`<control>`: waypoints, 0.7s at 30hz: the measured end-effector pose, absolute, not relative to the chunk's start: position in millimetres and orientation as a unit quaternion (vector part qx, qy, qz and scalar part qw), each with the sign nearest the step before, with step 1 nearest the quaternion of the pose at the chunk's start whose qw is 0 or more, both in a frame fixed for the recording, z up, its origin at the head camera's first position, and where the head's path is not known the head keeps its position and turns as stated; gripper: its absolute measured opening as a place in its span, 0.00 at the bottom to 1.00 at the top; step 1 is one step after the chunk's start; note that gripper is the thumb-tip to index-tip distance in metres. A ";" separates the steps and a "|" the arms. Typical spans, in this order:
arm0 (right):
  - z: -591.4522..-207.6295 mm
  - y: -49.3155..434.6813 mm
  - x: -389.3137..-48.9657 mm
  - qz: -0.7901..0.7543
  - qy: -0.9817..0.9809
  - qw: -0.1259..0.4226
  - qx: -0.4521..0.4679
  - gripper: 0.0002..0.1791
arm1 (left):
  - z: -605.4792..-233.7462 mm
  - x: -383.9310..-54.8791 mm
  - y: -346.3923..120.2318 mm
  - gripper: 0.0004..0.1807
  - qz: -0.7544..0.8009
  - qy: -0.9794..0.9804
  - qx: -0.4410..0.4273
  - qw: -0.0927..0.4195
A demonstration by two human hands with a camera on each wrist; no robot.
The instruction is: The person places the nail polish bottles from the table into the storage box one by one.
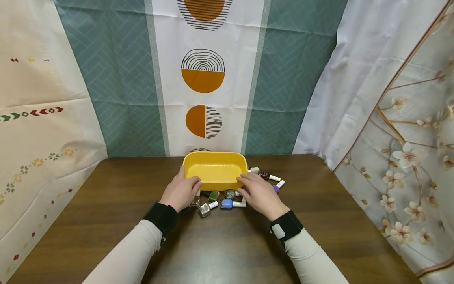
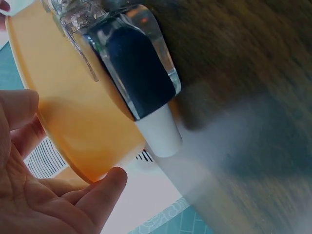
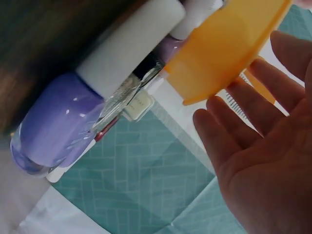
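Note:
A yellow plastic tray (image 1: pixel 215 185) stands at the back middle of the wooden table, amid loose nail polish bottles. My left hand (image 1: pixel 181 191) holds its near left corner, thumb at the front rim and fingers along the left end. My right hand (image 1: pixel 260 193) is at the near right corner, its fairly straight fingers touching the rim. Right before the tray lie a blue bottle (image 1: pixel 226 204), a glittery silver bottle (image 1: pixel 204 210) and a green bottle (image 1: pixel 214 196). A dark blue bottle (image 2: pixel 139 68) shows large below my left hand, a purple bottle (image 3: pixel 58 122) beside my right.
Right of the tray lie a dark red bottle (image 1: pixel 264 175) with a white cap and a pale bottle (image 1: pixel 254 170). A patterned curtain (image 1: pixel 120 79) hangs behind the table (image 1: pixel 106 221), with further cloths at both sides.

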State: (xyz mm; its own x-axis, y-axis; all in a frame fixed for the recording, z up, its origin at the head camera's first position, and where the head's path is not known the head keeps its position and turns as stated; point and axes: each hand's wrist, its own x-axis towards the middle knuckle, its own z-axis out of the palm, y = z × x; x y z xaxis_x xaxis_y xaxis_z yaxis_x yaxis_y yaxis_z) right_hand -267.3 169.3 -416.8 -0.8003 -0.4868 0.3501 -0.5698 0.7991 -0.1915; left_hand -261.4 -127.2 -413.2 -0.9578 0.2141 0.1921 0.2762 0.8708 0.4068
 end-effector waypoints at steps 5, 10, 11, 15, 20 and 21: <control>-420.5 169.6 -271.5 0.141 -0.927 0.173 0.301 0.22 | -410.9 -257.1 -131.9 0.28 -0.217 -0.965 -0.126 0.075; -418.9 166.9 -273.6 0.144 -0.919 0.182 0.318 0.21 | -411.5 -237.4 -148.6 0.35 -0.213 -0.962 -0.130 0.113; -418.6 166.6 -274.0 0.144 -0.919 0.182 0.318 0.21 | -412.7 -232.2 -151.8 0.35 -0.212 -0.961 -0.131 0.117; -418.1 166.2 -275.2 0.149 -0.921 0.181 0.311 0.18 | -420.8 -215.5 -161.6 0.33 -0.202 -0.963 -0.138 0.115; -418.2 163.9 -275.9 0.159 -0.924 0.174 0.301 0.15 | -428.7 -203.7 -165.5 0.33 -0.188 -0.964 -0.155 0.104; -418.7 163.1 -276.1 0.161 -0.924 0.174 0.300 0.15 | -429.6 -202.6 -165.5 0.33 -0.187 -0.965 -0.156 0.100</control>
